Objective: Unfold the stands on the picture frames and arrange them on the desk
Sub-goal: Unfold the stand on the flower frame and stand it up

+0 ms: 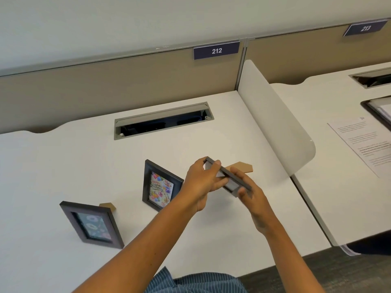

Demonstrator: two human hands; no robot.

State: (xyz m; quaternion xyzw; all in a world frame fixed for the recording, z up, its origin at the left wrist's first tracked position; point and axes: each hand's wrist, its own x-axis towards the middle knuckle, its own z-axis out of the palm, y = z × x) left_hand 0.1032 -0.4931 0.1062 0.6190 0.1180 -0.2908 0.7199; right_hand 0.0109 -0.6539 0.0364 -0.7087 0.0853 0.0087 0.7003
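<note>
Two dark picture frames stand upright on the white desk. The left frame shows a doughnut pattern, and its brown stand pokes out behind it. The middle frame holds a "Happy Birthday" card. A third dark frame is held above the desk, seen edge-on, with its brown stand folded out behind. My left hand grips its near-left end and my right hand grips its lower right end.
A grey cable tray opening is cut into the desk at the back. A white divider panel rises on the right. Beyond it, the neighbouring desk carries a printed sheet and a dark tray. Partition labels read 212 and 213.
</note>
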